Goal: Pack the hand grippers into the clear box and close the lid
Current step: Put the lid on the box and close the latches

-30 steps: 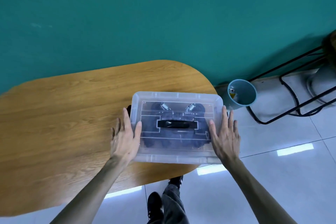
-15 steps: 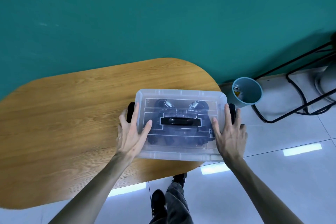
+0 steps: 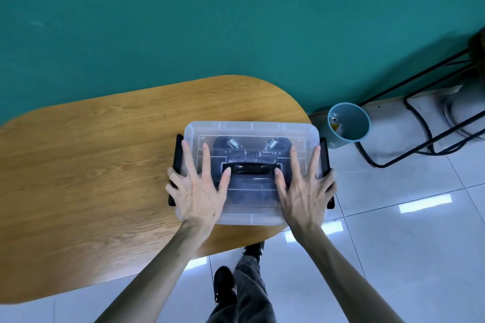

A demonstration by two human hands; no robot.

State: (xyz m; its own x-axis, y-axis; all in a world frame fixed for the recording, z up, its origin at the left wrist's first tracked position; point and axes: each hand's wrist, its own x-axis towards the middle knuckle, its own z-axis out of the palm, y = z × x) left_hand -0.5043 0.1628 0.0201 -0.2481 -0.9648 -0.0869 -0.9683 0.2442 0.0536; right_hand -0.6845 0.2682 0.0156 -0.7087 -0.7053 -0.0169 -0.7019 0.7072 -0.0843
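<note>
The clear box stands at the right end of the wooden table with its clear lid on top. Through the lid I see the dark hand grippers with their metal springs. A black carry handle lies across the middle of the lid. My left hand lies flat on the lid's left part, fingers spread, the little finger against the black left latch. My right hand lies flat on the right part, its outer fingers by the black right latch.
The box's near right corner overhangs the table's rounded edge. A blue bin with a can inside stands on the tiled floor to the right, next to a black metal frame. My leg and shoe show below. A teal wall is behind.
Both hands have slid from the box's outer sides onto the top of the lid, thumbs now near the black handle. The box has stayed in place.
</note>
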